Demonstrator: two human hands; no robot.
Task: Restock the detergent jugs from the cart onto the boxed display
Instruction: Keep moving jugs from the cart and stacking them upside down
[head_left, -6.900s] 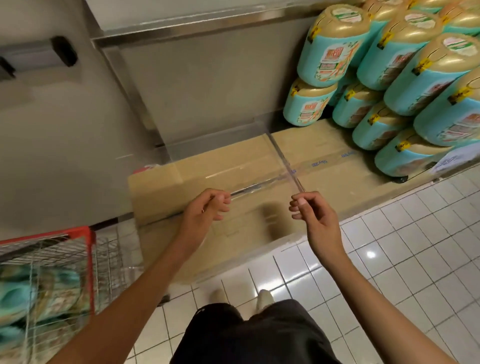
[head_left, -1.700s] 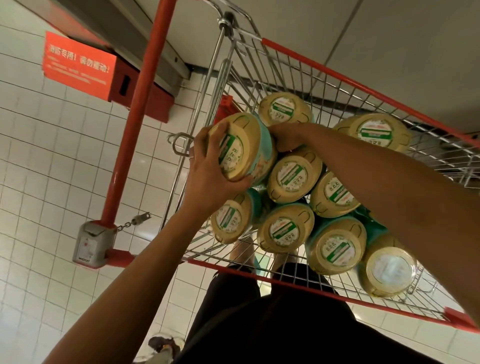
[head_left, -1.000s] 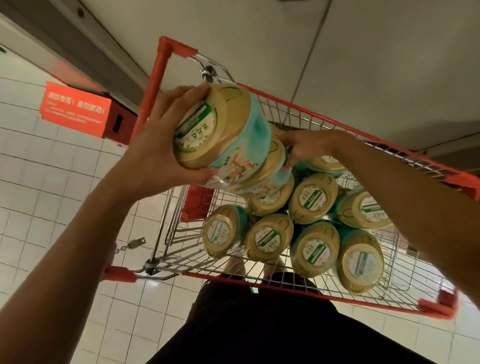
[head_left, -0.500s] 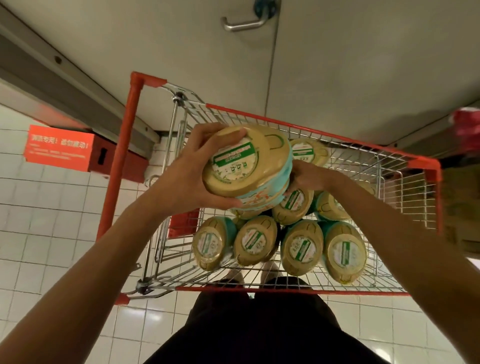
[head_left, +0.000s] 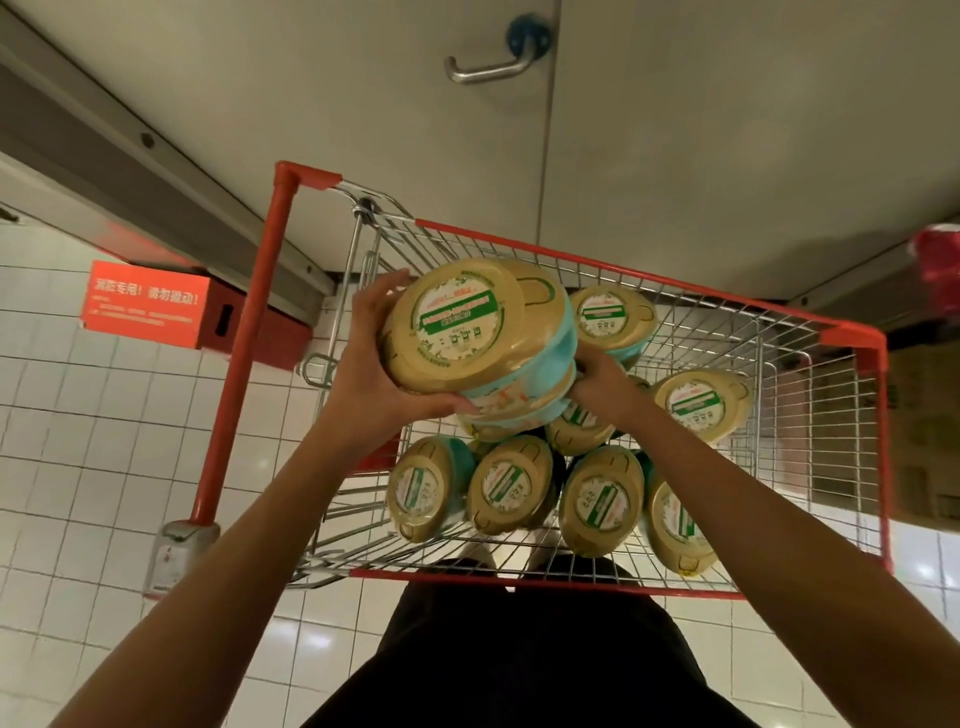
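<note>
Across the top of my frame runs a pale door (head_left: 727, 130) with a metal lever handle (head_left: 488, 67). White floor tiles (head_left: 78, 467) fill the left side. The red-rimmed wire cart (head_left: 613, 270) sits in the centre, and brown cardboard boxes (head_left: 930, 441) show through its mesh at the right edge. I take those boxes for the display, though too little of them is visible to be sure. An orange sign (head_left: 145, 306) sits at middle left.

Seven or so loose jugs (head_left: 511, 486) lie in the cart basket with their gold ends up towards me. The lifted jug (head_left: 467, 332) is above them, just left of centre and clear of the rim. Its long axis points almost straight at my lens, gold labelled end first and teal body behind. A second jug (head_left: 519, 418) is tucked right beneath it.

My left hand (head_left: 374, 384) grips the lifted jug from the left. Its fingers (head_left: 387, 286) wrap over the top edge and the thumb hooks underneath. My right hand (head_left: 608, 387) presses in from the right where the two jugs meet. Its fingertips are hidden behind them, so I cannot tell what they hold.

The jugs lie between my palms, and the boxes are off to the right. The right hand is therefore nearer, and I judge the load must swing right, end-on.
</note>
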